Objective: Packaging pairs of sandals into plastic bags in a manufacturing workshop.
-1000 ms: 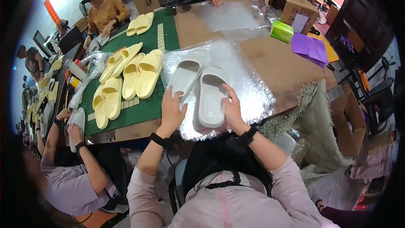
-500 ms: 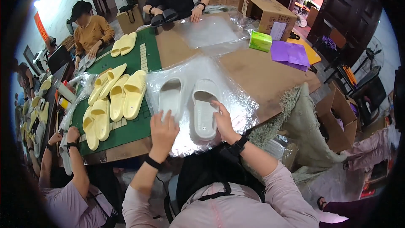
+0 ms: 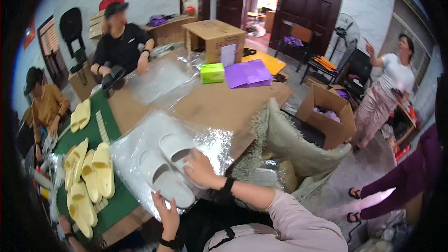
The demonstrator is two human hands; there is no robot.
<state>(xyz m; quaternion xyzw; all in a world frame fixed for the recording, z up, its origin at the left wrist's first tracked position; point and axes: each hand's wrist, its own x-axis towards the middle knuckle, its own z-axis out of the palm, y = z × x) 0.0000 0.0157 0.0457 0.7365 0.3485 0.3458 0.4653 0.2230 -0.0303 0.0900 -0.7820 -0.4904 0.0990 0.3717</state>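
Two light grey slide slippers lie side by side on a stack of clear plastic sheets (image 3: 128, 147), toes pointing away from me. My right hand (image 3: 205, 170) closes on the right grey slipper (image 3: 173, 145), its fingers curled over the footbed behind the strap. Just short of the heel of the left grey slipper (image 3: 150, 165), my left hand (image 3: 167, 214) has its fingers apart and holds nothing. Several pale yellow slippers (image 3: 105, 170) rest in pairs on the green mat (image 3: 119, 200) to the left.
A brown carton (image 3: 214, 39), a green packet (image 3: 212, 73) and purple sheets (image 3: 247, 73) stand on the table's far side. A frayed woven sack (image 3: 298, 140) hangs at its right edge, near an open carton (image 3: 329, 112). Co-workers sit across and at left; a person (image 3: 389, 79) stands right.
The view has swung right, bringing the standing person into sight. The grey slippers now lie closer together. My right hand has curled onto its slipper; my left is nearer the left slipper's heel.
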